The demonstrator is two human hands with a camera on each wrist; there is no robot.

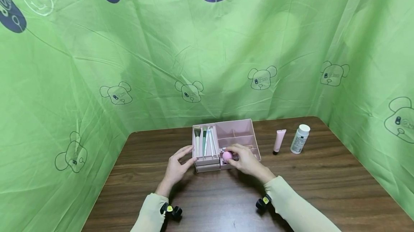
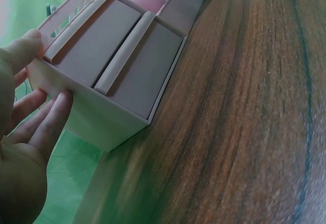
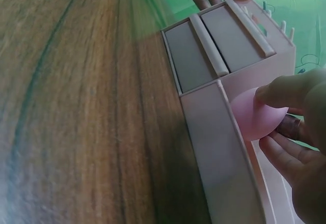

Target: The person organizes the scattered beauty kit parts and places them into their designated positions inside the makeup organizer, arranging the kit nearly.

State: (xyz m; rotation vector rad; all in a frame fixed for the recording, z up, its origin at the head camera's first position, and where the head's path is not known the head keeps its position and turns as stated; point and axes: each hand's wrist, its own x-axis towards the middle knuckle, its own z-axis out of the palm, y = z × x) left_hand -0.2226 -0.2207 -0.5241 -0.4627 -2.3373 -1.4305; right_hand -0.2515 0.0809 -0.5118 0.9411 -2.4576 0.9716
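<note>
A pink desktop organizer (image 1: 208, 167) with two drawers at its front left stands on the table. My right hand (image 1: 247, 160) pinches a pink makeup sponge (image 3: 254, 116) between thumb and fingertips, at the small front right compartment. My left hand (image 1: 177, 167) rests against the organizer's left side, fingers fairly straight on the side wall and thumb at the front corner above the upper drawer (image 2: 97, 33). Several makeup brushes (image 1: 204, 140) lie in the tray over the drawers. Part of the front compartment is hidden behind my right hand.
To the right of the organizer stand a pink squeeze tube (image 1: 279, 141) with a black cap and a white bottle (image 1: 299, 139). The brown wooden table (image 1: 220, 203) ends at green printed cloth (image 1: 207, 52) at the back and sides.
</note>
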